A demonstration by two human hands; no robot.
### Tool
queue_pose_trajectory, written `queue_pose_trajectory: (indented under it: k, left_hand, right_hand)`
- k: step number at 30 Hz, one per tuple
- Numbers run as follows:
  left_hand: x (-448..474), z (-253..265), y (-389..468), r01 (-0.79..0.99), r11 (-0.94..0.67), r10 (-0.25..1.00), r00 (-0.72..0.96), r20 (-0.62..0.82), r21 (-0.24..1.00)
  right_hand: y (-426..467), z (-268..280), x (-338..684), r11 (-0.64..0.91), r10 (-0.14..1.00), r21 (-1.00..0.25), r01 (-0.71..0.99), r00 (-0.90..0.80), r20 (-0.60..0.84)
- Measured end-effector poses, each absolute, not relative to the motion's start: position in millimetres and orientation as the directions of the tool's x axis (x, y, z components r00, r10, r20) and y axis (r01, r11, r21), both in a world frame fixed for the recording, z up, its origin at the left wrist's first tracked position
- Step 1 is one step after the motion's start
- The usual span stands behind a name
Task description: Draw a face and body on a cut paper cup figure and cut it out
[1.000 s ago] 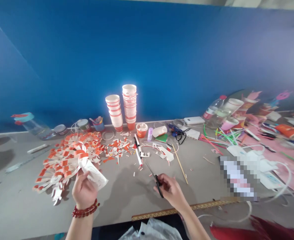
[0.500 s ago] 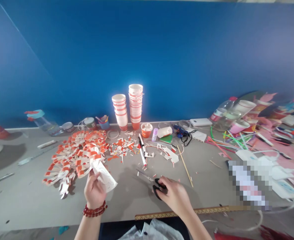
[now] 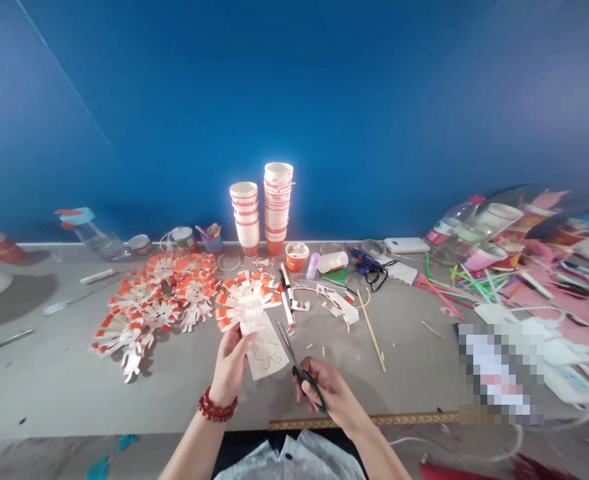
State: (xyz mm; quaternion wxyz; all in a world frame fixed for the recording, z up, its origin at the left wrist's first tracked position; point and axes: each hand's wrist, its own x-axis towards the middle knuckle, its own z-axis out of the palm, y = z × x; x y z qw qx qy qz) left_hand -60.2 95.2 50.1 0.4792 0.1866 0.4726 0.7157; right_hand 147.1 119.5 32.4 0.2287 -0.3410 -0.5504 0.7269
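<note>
Your left hand pinches the fringed cutout below frame centre; your right hand is closed on scissors beside it. Pens lie just past their tips, similar cutouts crowd frame left, cup stacks stand near mid-frame.

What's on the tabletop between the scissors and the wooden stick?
In the head view, a few small scraps lie on the grey tabletop between the scissors and wooden stick; larger white cutouts sit farther back.
</note>
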Motion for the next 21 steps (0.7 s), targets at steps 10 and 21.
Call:
queue_pose_trajectory:
  k: [10, 21]
  left_hand:
    - [-52.3, 50.9, 92.4, -0.475, -0.062, 0.891, -0.422, -0.165, 0.878]
    - [-50.3, 52.5, 91.6, -0.477, -0.065, 0.913, -0.384, -0.141, 0.877]
  right_hand:
    - [114.8, 38.6, 143.8, -0.325, 0.673, -0.946, -0.001, -0.703, -0.23]
    - [113.1, 40.7, 147.0, -0.307, 0.666, -0.952, -0.007, -0.716, -0.209]
